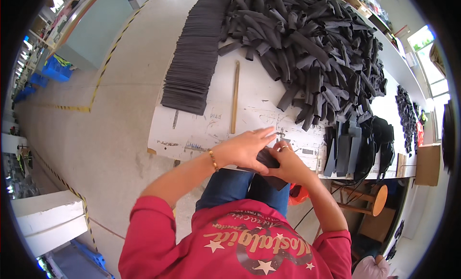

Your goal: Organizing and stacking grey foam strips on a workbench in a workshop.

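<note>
From my remote feed I see both of the wearer's hands at the near edge of a white table (223,89). The right hand (292,164) is curled around a dark grey piece (268,159), thumb on the near side and fingers on the far side, closed on it. The left hand (247,151) lies against the same piece from the left, fingers almost straight and slightly parted; I cannot tell whether it grips or only steadies. The piece sits between the two hands, its lower end hanging over the wearer's lap.

For writing, I find the most on the red shirt (259,236): large gold script across the chest, smaller lines of print above it, and pale stars around. The tabletop carries worn dark lettering (194,147) at the near left, with more scuffed marks to its right. I make out no label on the dark pieces.

On the far left of the table a neat stack (197,53) of flat dark pieces runs away from me. Right of it lies a wooden stick (236,96), then a loose pile (312,53) of rolled dark pieces at far right. Nearer, at right, flat dark strips (342,147) stand beside black bundles (372,144).
</note>
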Motion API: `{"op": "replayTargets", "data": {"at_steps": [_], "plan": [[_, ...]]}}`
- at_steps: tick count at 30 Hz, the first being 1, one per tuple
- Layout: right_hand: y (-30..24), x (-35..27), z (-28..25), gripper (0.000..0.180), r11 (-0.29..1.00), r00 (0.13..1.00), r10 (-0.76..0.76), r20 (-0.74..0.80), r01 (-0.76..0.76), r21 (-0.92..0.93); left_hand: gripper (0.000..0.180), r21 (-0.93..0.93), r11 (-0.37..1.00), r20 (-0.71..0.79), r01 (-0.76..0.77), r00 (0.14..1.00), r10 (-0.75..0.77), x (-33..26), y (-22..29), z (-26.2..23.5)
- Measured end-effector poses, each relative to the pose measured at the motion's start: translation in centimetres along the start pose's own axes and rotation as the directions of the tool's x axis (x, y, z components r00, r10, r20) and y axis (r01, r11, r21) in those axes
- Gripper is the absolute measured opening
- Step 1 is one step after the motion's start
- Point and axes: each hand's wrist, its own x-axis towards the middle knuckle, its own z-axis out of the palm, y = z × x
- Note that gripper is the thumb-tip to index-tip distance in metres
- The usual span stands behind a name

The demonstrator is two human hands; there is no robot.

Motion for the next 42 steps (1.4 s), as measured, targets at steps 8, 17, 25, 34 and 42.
{"op": "replayTargets", "data": {"at_steps": [8,17,25,34,42], "plan": [[0.8,-0.4,3.9,0.104,0.997,0.985,0.059,-0.162,-0.066,-0.039,0.086,0.408,0.912,0.232,-0.043,0.971,-0.058,0.7,0.2,1.1],[-0.5,-0.2,3.4,0.124,0.97,0.967,0.115,-0.229,-0.159,-0.184,0.093,0.415,0.91,0.175,-0.024,0.983,-0.054,1.5,-0.2,1.6],[-0.2,-0.1,4.7,0.105,0.973,0.96,0.094,-0.262,-0.144,-0.18,0.083,0.377,0.925,0.096,-0.045,0.995,0.01,0.5,-0.9,2.4],[-0.4,-0.5,2.7,0.079,0.973,0.93,-0.03,-0.367,-0.057,-0.225,0.071,0.336,0.941,0.079,0.047,0.994,-0.077,1.3,1.1,0.4],[3.8,2.3,-0.4,0.079,0.926,0.855,-0.165,-0.491,-0.038,-0.377,0.083,0.375,0.927,-0.259,0.005,0.961,0.1,4.7,-1.3,1.5]]}}
